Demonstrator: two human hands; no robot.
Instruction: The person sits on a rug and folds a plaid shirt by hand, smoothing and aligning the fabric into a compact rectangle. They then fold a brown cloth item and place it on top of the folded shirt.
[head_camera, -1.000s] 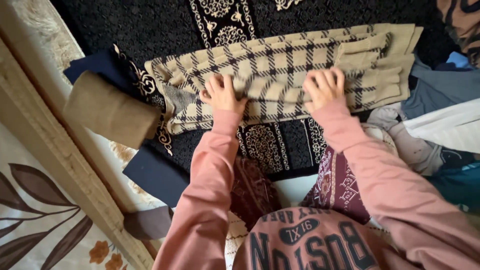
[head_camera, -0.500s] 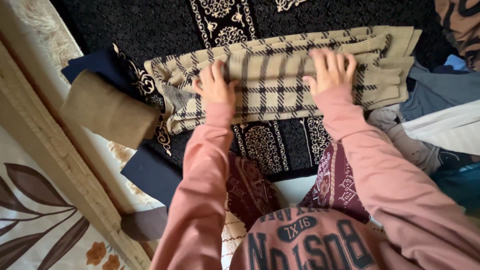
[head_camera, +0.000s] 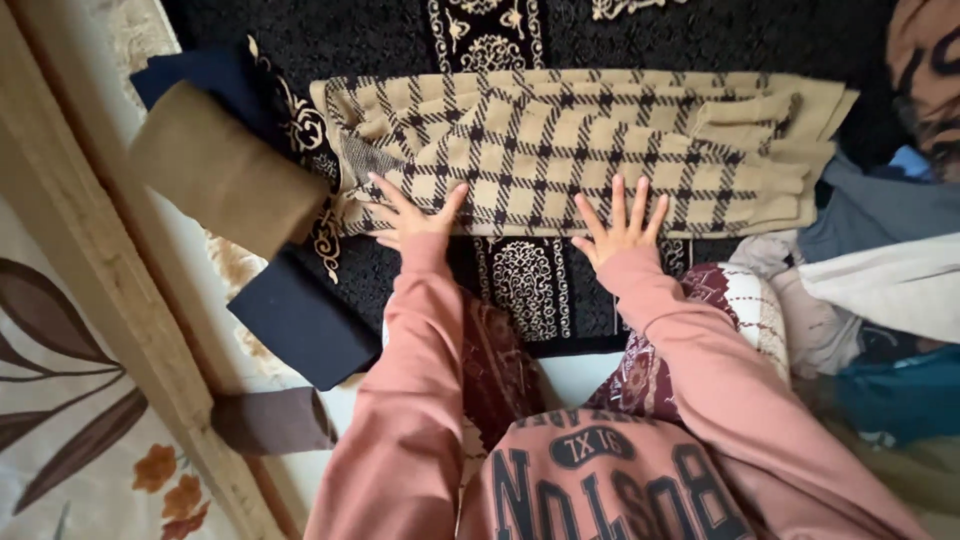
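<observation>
A beige garment with a dark check pattern (head_camera: 580, 140) lies folded into a long band across a black patterned rug (head_camera: 340, 40). My left hand (head_camera: 412, 212) rests flat, fingers spread, on the garment's near edge toward its left end. My right hand (head_camera: 622, 225) lies flat with fingers spread on the near edge around the middle. Neither hand grips the cloth. Both arms wear pink sleeves.
A folded tan cloth (head_camera: 225, 170) and folded navy pieces (head_camera: 305, 320) lie at the left. A brown folded item (head_camera: 270, 420) sits by a wooden edge (head_camera: 110, 300). A heap of grey, white and teal clothes (head_camera: 880, 290) fills the right side.
Both hands have slid from the middle of the garment back toward me, to its near edge. The view has shifted slightly.
</observation>
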